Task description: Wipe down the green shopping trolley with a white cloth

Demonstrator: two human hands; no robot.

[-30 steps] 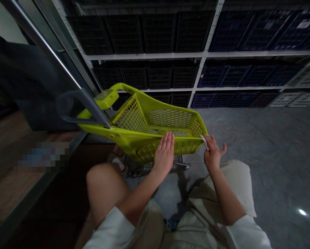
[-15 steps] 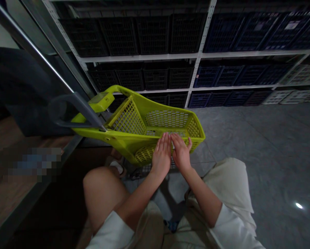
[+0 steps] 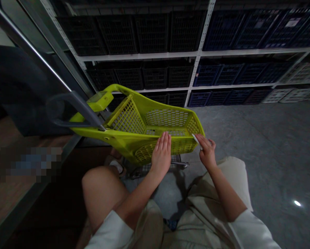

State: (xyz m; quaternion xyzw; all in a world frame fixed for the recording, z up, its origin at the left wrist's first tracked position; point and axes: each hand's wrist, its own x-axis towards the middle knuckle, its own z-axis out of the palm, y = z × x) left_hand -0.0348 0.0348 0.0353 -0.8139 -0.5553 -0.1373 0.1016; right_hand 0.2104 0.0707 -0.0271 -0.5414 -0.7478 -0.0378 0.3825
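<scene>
Head view: a yellow-green basket (image 3: 124,137) on a wheeled frame stands tilted on the grey floor (image 3: 261,145), right in front of the person's bent knee (image 3: 100,186). Its grey handle (image 3: 77,103) sticks out to the left.

Left hand (image 3: 161,156) lies flat, palm down, on the near mesh wall of the basket. Its fingers (image 3: 165,140) are straight and pressed together, and the tips reach the top rim.

Right hand (image 3: 207,154) is at the basket's near right corner, just outside it. Its fingers are curled in and pinch a small white piece (image 3: 195,139), maybe a cloth or a wipe; too small to tell. The white piece sticks up from the fingertips and touches the outside of the corner rim, or sits just beside it. The two hands are apart, with a stretch of mesh wall between them.

The inside of the basket shows only its mesh bottom and walls.

Behind the basket, white shelves (image 3: 144,56) carry rows of dark crates (image 3: 152,33): black ones on the left, blue ones on the right, and a few pale ones at the far right. A blurred patch sits on the wooden surface at the left.
</scene>
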